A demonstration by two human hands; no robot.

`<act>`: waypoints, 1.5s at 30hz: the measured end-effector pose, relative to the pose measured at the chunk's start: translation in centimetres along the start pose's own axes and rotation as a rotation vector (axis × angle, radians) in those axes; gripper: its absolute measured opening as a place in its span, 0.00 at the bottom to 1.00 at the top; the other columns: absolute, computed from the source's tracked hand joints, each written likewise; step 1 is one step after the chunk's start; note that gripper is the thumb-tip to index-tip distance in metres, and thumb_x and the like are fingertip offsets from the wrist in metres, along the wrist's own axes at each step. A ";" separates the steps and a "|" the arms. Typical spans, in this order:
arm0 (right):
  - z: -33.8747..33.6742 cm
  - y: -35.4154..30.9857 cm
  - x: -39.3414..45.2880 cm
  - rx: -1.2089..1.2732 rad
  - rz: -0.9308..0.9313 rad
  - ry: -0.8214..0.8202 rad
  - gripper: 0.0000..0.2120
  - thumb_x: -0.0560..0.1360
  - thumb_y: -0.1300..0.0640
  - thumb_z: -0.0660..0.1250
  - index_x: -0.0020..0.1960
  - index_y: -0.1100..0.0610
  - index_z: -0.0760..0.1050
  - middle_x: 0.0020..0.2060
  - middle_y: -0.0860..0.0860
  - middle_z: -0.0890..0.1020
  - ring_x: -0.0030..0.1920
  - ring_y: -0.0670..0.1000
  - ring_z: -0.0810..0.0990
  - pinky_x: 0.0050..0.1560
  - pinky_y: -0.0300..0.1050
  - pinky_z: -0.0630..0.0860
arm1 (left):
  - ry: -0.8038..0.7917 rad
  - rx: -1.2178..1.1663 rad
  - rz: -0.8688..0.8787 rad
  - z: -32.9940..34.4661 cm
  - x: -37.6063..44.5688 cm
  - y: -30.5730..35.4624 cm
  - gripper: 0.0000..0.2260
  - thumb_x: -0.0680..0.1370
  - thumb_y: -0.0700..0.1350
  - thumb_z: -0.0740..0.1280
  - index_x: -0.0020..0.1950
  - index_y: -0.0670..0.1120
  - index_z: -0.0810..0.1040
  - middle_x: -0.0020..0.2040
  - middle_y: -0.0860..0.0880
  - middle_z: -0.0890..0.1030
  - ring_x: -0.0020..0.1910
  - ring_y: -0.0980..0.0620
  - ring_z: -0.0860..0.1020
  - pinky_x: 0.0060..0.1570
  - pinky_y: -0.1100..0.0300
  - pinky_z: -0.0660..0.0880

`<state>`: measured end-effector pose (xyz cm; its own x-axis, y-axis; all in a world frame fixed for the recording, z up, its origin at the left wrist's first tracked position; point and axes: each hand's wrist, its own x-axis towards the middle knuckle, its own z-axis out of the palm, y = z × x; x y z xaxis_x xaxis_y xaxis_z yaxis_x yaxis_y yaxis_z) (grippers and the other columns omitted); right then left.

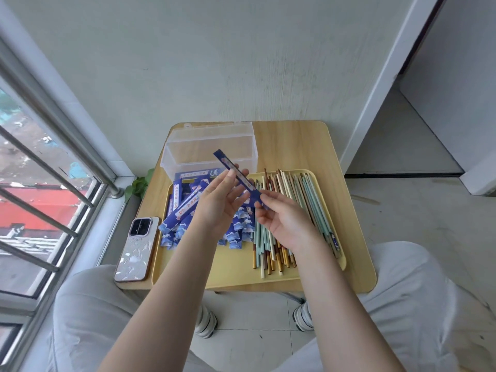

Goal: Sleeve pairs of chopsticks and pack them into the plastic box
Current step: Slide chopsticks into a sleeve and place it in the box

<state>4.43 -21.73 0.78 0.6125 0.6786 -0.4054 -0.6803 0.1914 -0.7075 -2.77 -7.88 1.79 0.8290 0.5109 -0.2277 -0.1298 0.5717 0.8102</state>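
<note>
Blue cloud-patterned sleeves (188,210), yellow tray (241,277), clear plastic box (209,146), teal, brown and cream chopsticks (295,200).

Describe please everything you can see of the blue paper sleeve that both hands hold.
The long narrow blue paper sleeve carries a pale printed pattern. It is flat and straight, raised above the yellow tray, slanting from upper left to lower right. The left hand pinches its middle; the right hand pinches its lower end. Whether chopsticks are inside cannot be told.
</note>
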 end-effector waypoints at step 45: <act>0.0 -0.1 0.9 -0.059 -0.380 0.560 0.01 0.76 0.61 0.73 0.46 0.60 0.83 0.32 0.49 0.82 0.32 0.45 0.78 0.38 0.39 0.78 | 0.503 -0.351 -0.063 -3.8 -0.4 -1.4 0.11 0.81 0.40 0.67 0.62 0.40 0.81 0.50 0.43 0.80 0.52 0.44 0.82 0.42 0.56 0.83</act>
<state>5.07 -21.20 0.49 0.9316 0.0995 -0.3497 -0.3633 0.2941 -0.8841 -4.96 -6.47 -1.32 0.4941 0.6606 -0.5652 -0.3315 0.7442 0.5800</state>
